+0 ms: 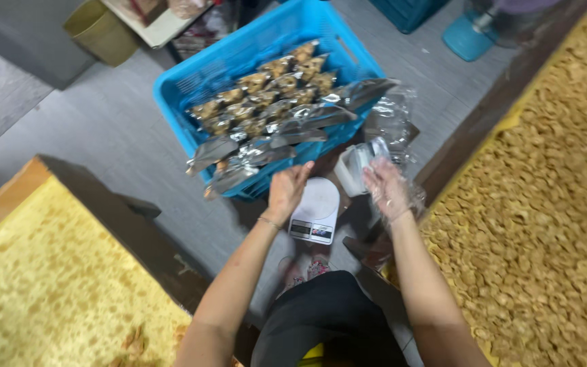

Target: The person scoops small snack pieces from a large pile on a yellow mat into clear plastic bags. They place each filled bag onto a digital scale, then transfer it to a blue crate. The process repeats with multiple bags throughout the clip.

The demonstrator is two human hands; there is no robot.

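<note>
The blue crate (202, 78), upper centre of the frame, holds many filled foil bags (266, 102) in rows. The white scale (315, 211) below it stands bare. The left hand (287, 189), grip released, reaches toward the lowest bags. The gloved right hand (387, 187), also released, hovers beside a clear bag (360, 166). A heap of snacks (545, 204) at right remains unpacked.

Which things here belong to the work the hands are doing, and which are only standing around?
In use:
- left hand over the white kitchen scale
- right hand, in a clear plastic glove
- blue crate of filled foil bags
- empty clear bags
- tray of golden snacks

Lying about:
- olive bin
- teal fan base
- yellow tray
</note>
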